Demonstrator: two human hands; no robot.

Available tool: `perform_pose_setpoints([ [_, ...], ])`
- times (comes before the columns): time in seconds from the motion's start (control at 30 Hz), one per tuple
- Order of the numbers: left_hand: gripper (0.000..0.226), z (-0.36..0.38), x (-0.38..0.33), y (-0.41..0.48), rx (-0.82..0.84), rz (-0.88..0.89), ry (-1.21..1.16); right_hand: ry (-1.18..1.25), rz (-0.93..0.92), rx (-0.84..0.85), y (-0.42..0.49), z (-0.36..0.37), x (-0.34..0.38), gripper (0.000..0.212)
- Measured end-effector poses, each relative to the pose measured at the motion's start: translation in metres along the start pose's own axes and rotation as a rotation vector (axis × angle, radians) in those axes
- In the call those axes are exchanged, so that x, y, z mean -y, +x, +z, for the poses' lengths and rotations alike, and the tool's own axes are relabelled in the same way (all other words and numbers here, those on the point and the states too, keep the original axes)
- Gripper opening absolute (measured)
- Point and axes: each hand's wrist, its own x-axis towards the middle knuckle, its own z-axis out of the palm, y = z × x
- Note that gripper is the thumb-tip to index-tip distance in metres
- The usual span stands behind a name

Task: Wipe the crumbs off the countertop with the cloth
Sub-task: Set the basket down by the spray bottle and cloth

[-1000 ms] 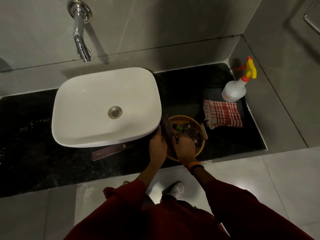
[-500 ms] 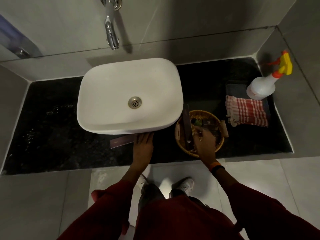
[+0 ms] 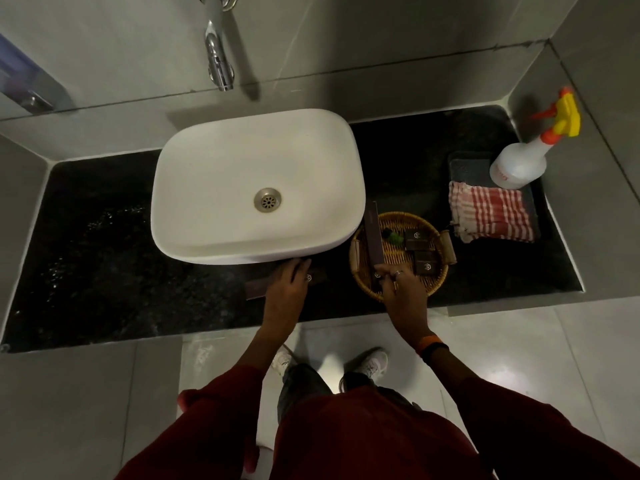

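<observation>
The red-and-white checked cloth (image 3: pixel 491 216) lies folded on a dark tray (image 3: pixel 465 166) at the right end of the black countertop (image 3: pixel 104 271), away from both hands. Pale specks (image 3: pixel 79 233) are scattered on the counter left of the sink. My left hand (image 3: pixel 289 289) lies over a long brown box (image 3: pixel 254 289) on the counter in front of the sink, fingers closing on it. My right hand (image 3: pixel 403 292) reaches into a wicker basket (image 3: pixel 356 268) and pinches the near end of a long dark box (image 3: pixel 373 233) that rests in it.
A white basin (image 3: pixel 256 185) sits mid-counter under a chrome tap (image 3: pixel 218 60). A white spray bottle (image 3: pixel 519 164) with a yellow and orange trigger stands on the tray behind the cloth. Small dark boxes (image 3: pixel 420 251) lie in the basket. Grey walls enclose the counter on three sides.
My left hand has left the basket and gone left onto the brown box on the counter. My right hand has stayed at the dark box in the basket. The view has shifted left.
</observation>
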Motion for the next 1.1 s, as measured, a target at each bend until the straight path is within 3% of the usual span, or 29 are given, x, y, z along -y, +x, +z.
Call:
perform_pose_setpoints([
  [0.1, 0.051, -0.001, 0.016, -0.007, 0.057, -0.103, 0.056, -0.008, 0.005, 0.002, -0.003, -0.001, 0.001, 0.022],
  [0.27, 0.051, 0.004, 0.01, -0.008, 0.159, -0.078, 0.028, -0.003, 0.033, 0.032, -0.01, 0.001, 0.0, 0.023],
  [0.47, 0.044, 0.0, -0.068, 0.004, -0.114, -0.257, -0.435, 0.156, -0.037, 0.102, -0.016, -0.007, 0.013, 0.029],
  [0.6, 0.041, -0.003, -0.115, 0.023, -0.123, -0.562, -0.832, 0.375, 0.105, 0.224, -0.013, -0.011, 0.024, 0.04],
  [0.67, 0.042, -0.007, -0.127, 0.025, -0.159, -0.615, -0.907, 0.425, 0.196, 0.247, -0.01, -0.013, 0.024, 0.043],
  [0.8, 0.039, -0.015, -0.136, 0.016, -0.256, -0.516, -0.897, 0.565, 0.378, 0.216, -0.007, -0.025, 0.022, 0.047],
  [0.9, 0.042, -0.015, -0.149, 0.013, -0.268, -0.396, -0.924, 0.627, 0.387, 0.269, -0.009, -0.038, 0.019, 0.044],
  [1.0, 0.038, -0.013, -0.157, 0.031, -0.261, -0.28, -0.927, 0.602, 0.4, 0.12, 0.006, -0.054, 0.013, 0.039],
  [1.1, 0.035, -0.007, -0.151, 0.059, -0.154, -0.17, -0.698, 0.476, 0.4, -0.064, 0.041, -0.066, 0.0, 0.033],
])
